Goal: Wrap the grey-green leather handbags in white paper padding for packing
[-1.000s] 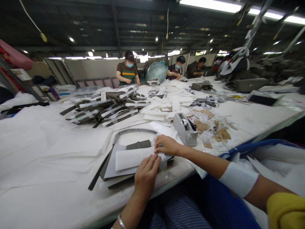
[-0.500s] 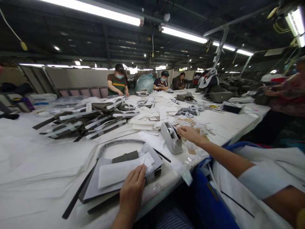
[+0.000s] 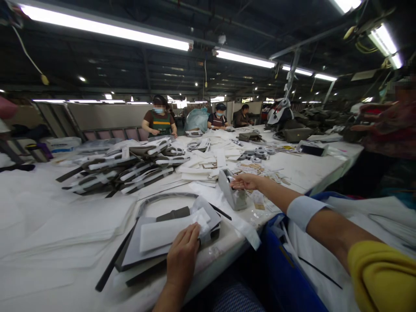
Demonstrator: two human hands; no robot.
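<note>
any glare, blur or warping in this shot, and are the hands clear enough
In the head view, the ceiling tubes glare white against a dark roof; the white sheets look washed out; wide-angle stretch seems to swell the yellow sleeve; the person at the right edge is dim and smeared; the left hand and right hand read clearly enough.

Fluorescent tubes (image 3: 105, 27) glare against a dark roof (image 3: 126, 65) (right edge blurs).
</note>
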